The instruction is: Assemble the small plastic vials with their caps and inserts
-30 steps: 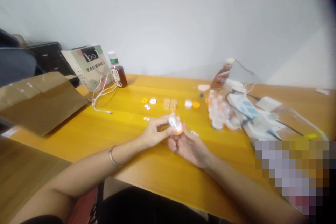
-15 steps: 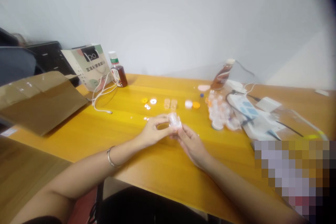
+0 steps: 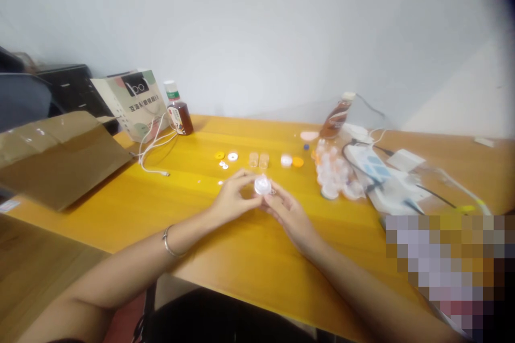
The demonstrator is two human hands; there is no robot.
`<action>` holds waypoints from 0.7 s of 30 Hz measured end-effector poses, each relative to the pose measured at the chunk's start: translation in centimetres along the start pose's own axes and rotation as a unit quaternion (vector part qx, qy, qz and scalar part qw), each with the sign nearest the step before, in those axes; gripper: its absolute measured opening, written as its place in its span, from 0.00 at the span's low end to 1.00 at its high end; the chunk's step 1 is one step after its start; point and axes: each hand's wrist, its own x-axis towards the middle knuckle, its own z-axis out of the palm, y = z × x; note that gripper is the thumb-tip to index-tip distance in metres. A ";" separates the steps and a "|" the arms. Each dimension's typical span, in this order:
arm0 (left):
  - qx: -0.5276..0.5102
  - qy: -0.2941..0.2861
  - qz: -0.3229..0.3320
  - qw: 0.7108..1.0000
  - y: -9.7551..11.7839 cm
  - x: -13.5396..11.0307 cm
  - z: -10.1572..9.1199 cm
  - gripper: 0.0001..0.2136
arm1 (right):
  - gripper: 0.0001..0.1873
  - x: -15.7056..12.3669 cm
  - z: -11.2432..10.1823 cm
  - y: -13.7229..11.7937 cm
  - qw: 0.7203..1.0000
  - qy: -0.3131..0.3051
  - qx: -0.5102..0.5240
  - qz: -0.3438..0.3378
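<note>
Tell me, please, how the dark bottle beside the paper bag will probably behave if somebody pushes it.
The dark bottle is probably fairly heavy for its size, since its body looks filled with dark liquid. Pushed near its white cap, it might tip, because it stands upright and is taller than wide.

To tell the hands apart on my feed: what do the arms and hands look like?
Left hand and right hand are ungloved, forearms bare. A thin silvery bracelet circles the left wrist, none the right. A dark sleeve shows at the left upper arm.
</note>
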 end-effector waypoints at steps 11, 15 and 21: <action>0.059 -0.099 -0.027 0.993 -1.7 12.2 4.3 0.11 | 0.07 -1.1 0.1 0.7 0.969 -0.060 -0.229 -0.064; 0.084 -0.107 -0.047 0.990 -3.5 16.2 8.2 0.10 | 0.08 -1.3 0.1 0.7 0.955 -0.087 -0.274 -0.073; 0.101 -0.129 -0.044 0.985 -5.1 18.6 11.2 0.05 | 0.09 -1.5 0.4 0.1 0.937 -0.104 -0.324 -0.084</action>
